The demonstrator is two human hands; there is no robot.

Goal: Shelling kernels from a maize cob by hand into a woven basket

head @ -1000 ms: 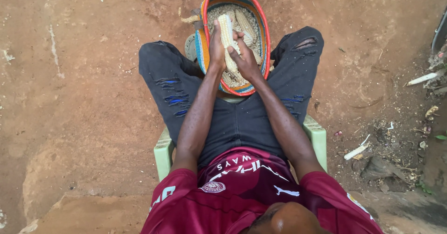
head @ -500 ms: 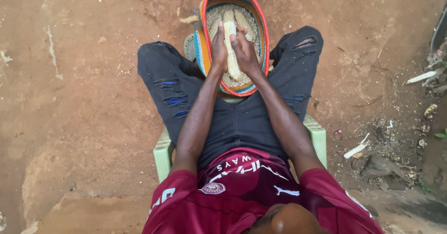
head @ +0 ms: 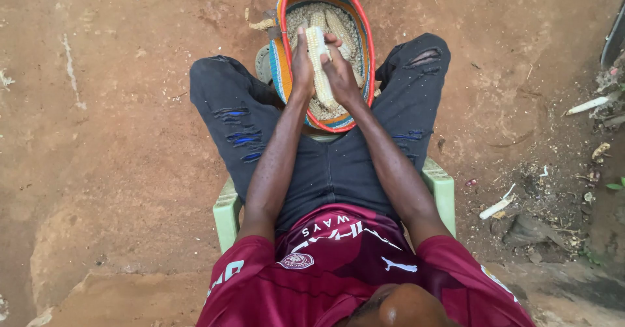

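Shelling step: left hand (head: 301,63) and right hand (head: 340,73) both clamp the corn cob (head: 320,67) over the basket (head: 364,37). Next needs thumb pressure along kernel rows.

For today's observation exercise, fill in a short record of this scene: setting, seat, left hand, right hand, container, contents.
setting: bare reddish dirt ground
seat: pale green plastic chair
left hand: grips the maize cob on its left side
right hand: grips the same cob on its right side
container: woven basket with red rim, between the knees
contents: loose kernels and more cobs
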